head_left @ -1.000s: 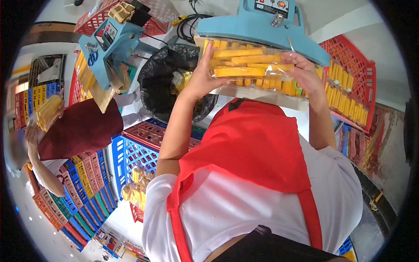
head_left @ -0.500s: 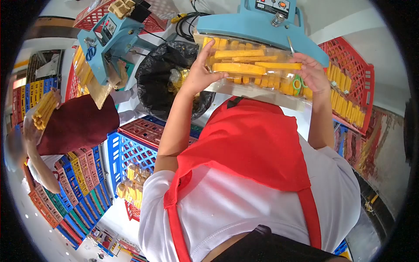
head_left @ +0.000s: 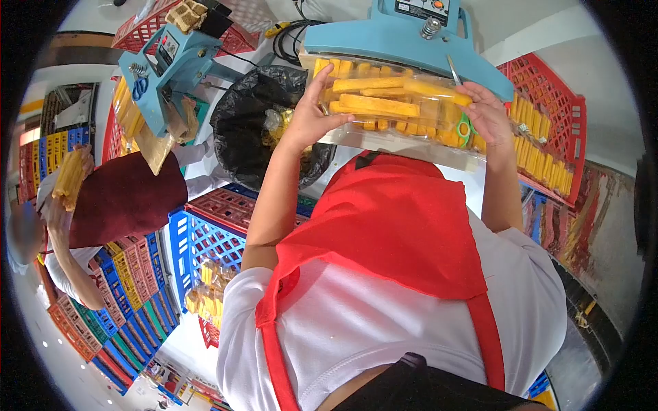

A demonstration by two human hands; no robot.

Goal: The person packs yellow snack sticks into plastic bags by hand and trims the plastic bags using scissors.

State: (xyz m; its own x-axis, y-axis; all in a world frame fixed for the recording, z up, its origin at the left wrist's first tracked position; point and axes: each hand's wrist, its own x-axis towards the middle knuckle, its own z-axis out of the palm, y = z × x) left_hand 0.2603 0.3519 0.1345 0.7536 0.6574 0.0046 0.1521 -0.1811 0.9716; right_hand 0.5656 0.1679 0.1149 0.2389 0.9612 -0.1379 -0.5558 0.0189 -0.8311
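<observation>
A clear plastic bag of yellow sticks (head_left: 380,105) lies across the front of a blue sealing machine (head_left: 404,41). My left hand (head_left: 312,113) grips the bag's left end, thumb in front and fingers behind. At the right end, my right hand (head_left: 485,113) has its fingers pressed together on the bag's open end, beside one stick's tip. Green-handled scissors (head_left: 465,130) are just left of my right hand. More yellow sticks show behind and below the bag, over a pale board (head_left: 439,156).
A black-lined bin (head_left: 233,130) stands left of my left forearm. Red crates (head_left: 558,103) with bagged sticks are at the right, a blue crate (head_left: 199,236) at lower left. A second sealer (head_left: 164,68) and a co-worker (head_left: 127,198) holding yellow sticks are further left.
Inside the bag, the sticks have shifted, one now reaching my right hand. My right hand has moved slightly right and down since the earliest frame. The co-worker's bundle has turned more upright.
</observation>
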